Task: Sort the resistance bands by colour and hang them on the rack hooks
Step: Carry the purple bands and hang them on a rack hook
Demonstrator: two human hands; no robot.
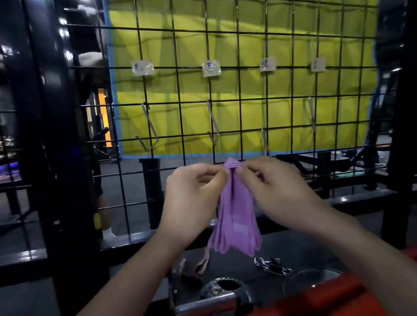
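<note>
Four hooks (151,128) (each under one of four labels (142,68)), one purple band bundle (233,213), two hands (194,199).

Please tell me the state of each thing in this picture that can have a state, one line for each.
Bunch of purple resistance bands: gathered, top pinched, hanging loose, not yet on a hook.
Left hand: pinching the bunch's top.
Right hand: pinching the bunch's top.
Four metal hooks on the black wire grid: bare, nothing hung.
Small white labels above the hooks: attached, text unreadable.
Pinkish bands below: lying unsorted.
</note>
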